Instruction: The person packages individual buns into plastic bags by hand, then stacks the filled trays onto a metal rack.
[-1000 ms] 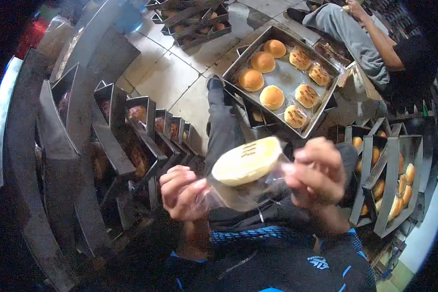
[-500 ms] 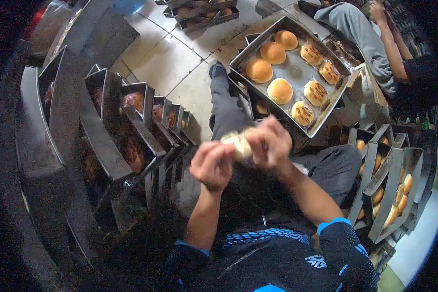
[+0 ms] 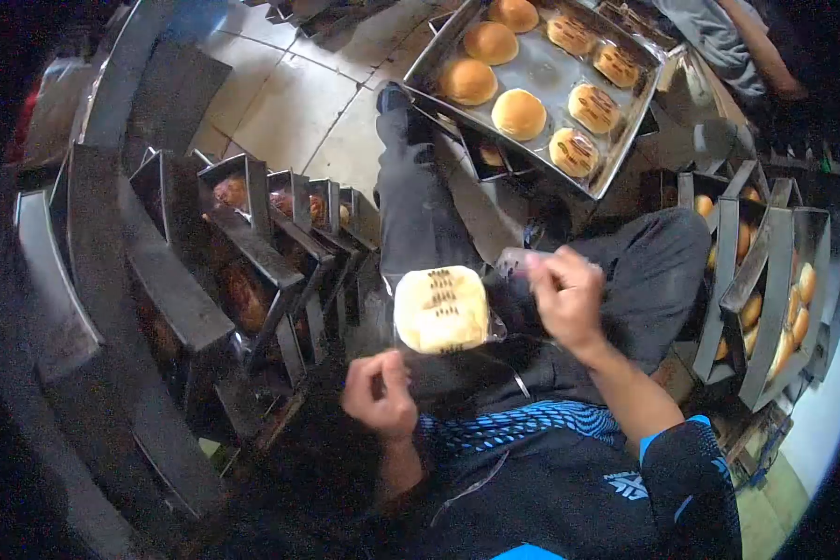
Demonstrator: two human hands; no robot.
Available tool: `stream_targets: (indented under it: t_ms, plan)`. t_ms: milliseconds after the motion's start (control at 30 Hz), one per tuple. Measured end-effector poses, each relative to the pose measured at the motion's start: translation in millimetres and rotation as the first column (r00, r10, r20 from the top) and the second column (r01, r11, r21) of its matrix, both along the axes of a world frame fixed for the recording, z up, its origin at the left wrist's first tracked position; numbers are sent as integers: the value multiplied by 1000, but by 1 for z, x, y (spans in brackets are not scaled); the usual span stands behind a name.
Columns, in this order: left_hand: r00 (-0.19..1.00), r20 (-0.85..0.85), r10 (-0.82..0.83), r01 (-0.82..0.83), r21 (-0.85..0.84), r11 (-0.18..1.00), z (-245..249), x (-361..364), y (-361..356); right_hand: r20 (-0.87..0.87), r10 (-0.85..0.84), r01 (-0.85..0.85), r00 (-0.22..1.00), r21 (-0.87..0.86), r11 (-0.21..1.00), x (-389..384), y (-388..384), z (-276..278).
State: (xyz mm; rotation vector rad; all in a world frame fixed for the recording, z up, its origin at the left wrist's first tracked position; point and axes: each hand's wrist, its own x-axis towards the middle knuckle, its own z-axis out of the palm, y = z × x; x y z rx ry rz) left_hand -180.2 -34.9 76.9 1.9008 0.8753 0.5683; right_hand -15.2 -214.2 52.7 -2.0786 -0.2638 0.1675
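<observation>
A pale flat-topped bun (image 3: 441, 311) with dark printed marks, apparently in clear plastic wrapping, is over my lap between my hands. Just below its lower left edge is my left hand (image 3: 381, 397), fingers curled in a pinch; whether it grips the wrapping is hard to see. My right hand (image 3: 566, 294) is up to the right of the bun, apart from it, thumb and fingers closed together. A bit of translucent plastic (image 3: 513, 263) shows beside its fingertips; whether the fingers hold it I cannot make out.
Ahead, a metal tray (image 3: 616, 177) carries plain round buns (image 3: 519, 114) and wrapped marked buns (image 3: 573, 152). Stacked tins (image 3: 182, 289) with wrapped bread stand at my left. More tins (image 3: 779, 289) with long buns stand at my right. Another person's leg (image 3: 709, 37) is beyond the tray.
My hands were together at the bun, blurred by motion. Now they are apart: left lower, right farther right. The bun's marked face shows. The view has shifted, with the tray higher in it.
</observation>
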Motion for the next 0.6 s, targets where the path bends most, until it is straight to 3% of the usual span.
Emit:
stream_targets:
  t_ms: [67,100,167,200,233,267,333,367,400,433,467,500,533,567,600]
  plan:
    - [996,85,4,8,-141,990,21,29,13,100,271,-279,957,84,957,20,1,29]
    - [997,73,-33,43,-139,989,20,43,22,211,415,-438,885,74,896,29,14,41]
    - [996,34,-85,90,-222,971,23,77,35,247,609,-625,754,-20,781,35,43,47]
    - [995,5,-99,96,-303,948,26,93,40,170,669,-668,723,-74,740,38,49,35]
    - [990,81,-119,141,-383,913,22,107,46,14,677,-673,736,118,730,48,50,23]
    - [998,52,-45,63,-438,897,26,119,44,-76,641,-620,764,190,762,61,45,17]
    - [983,182,-16,95,-437,894,25,127,46,-254,579,-497,774,322,806,93,32,8]
    - [984,173,-45,108,-379,919,20,129,44,-302,415,-308,858,344,887,107,24,-26]
    - [986,155,-69,116,-323,939,14,131,38,-570,283,-27,771,415,909,130,16,-43]
    - [982,148,-115,156,-310,938,8,136,27,-565,58,111,823,261,959,150,14,-36]
    - [969,170,-179,227,-325,918,5,143,13,-553,-49,246,832,288,925,180,4,-71]
    - [944,205,-259,320,-375,870,-4,148,-4,-477,-92,269,874,318,909,210,-5,-91]
    - [890,89,-447,456,-208,866,-1,154,-15,-399,-135,287,907,351,891,239,-18,-111]
    - [799,40,-600,601,-15,799,-10,161,-27,-238,-247,295,939,195,935,269,-38,-136]
    - [763,6,-646,638,146,756,-12,171,-42,-127,-248,258,960,72,963,274,-51,-144]
